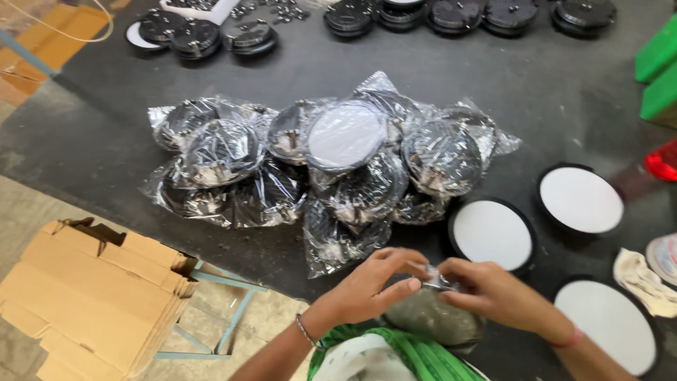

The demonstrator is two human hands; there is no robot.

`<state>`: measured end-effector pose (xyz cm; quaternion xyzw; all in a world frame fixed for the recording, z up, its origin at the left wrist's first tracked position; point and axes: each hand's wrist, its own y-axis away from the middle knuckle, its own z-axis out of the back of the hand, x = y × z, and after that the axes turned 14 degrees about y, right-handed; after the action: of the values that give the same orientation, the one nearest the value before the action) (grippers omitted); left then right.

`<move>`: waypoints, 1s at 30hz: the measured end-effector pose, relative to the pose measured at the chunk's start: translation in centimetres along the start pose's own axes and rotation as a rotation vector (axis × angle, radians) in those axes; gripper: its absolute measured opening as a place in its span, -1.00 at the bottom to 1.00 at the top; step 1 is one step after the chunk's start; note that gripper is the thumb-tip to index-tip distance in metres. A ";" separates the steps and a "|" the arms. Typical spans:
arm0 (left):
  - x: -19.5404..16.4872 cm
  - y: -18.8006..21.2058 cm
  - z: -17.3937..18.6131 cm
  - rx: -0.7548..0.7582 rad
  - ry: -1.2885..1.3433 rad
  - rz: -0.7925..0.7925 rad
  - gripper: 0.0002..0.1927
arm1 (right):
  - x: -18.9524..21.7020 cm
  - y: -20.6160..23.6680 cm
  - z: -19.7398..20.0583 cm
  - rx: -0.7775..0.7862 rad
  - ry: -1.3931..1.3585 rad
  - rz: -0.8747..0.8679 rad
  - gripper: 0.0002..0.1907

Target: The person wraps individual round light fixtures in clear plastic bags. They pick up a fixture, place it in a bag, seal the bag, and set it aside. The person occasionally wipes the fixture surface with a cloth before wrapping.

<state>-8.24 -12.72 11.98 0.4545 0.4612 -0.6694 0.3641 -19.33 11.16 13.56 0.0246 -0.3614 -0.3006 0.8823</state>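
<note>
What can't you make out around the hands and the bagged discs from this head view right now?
- Bagged item under both hands: the left hand, right hand and glare off the plastic hide its face.
- Pile of bagged discs: wrinkled plastic and overlap hide the lower ones; no sure count.
- Black discs at the far edge: cut off by the top frame edge, small.
- Red object at right: blurred, cut off.

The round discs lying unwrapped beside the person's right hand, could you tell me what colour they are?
White faces with black rims, clearest in the head view: the discs lie on the dark table.
</note>
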 end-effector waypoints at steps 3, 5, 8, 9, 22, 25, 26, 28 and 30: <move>-0.2 1.4 2.1 -0.361 -0.078 -0.199 -0.62 | 1.6 0.3 3.5 -0.091 0.215 -0.331 -0.55; 0.0 2.1 4.4 -0.602 0.206 -0.132 -0.60 | 3.1 -0.5 5.6 -0.276 0.139 -0.261 -0.59; 0.8 2.7 7.4 -0.811 0.430 -0.194 -0.62 | 5.8 -3.1 6.9 -0.666 -0.170 0.266 -0.65; 1.2 3.0 8.1 -0.856 0.469 -0.236 -0.64 | 6.7 -5.0 6.4 -0.725 -0.032 0.323 -0.63; 4.8 7.3 13.0 -0.685 0.454 -0.071 -0.71 | 7.6 -20.8 1.0 -0.734 0.831 0.529 -0.77; 5.7 6.8 12.7 -0.604 0.379 -0.080 -0.70 | 8.1 -18.6 -0.7 -0.806 0.767 0.399 -0.57; 6.1 6.5 12.5 -0.576 0.338 -0.096 -0.68 | 8.5 -17.6 -1.6 -0.854 0.764 0.342 -0.63; 7.4 5.4 11.5 -0.517 0.427 -0.135 -0.67 | 9.1 -14.4 -3.8 -0.935 0.692 0.243 -0.71; 8.4 4.7 10.0 -0.467 0.454 -0.112 -0.65 | 9.1 -10.9 -6.1 -0.963 0.557 0.130 -0.77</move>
<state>-9.37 -24.25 4.33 0.4701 0.6959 -0.4462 0.3092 -15.85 -3.85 11.90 -0.3249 0.0626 -0.3589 0.8728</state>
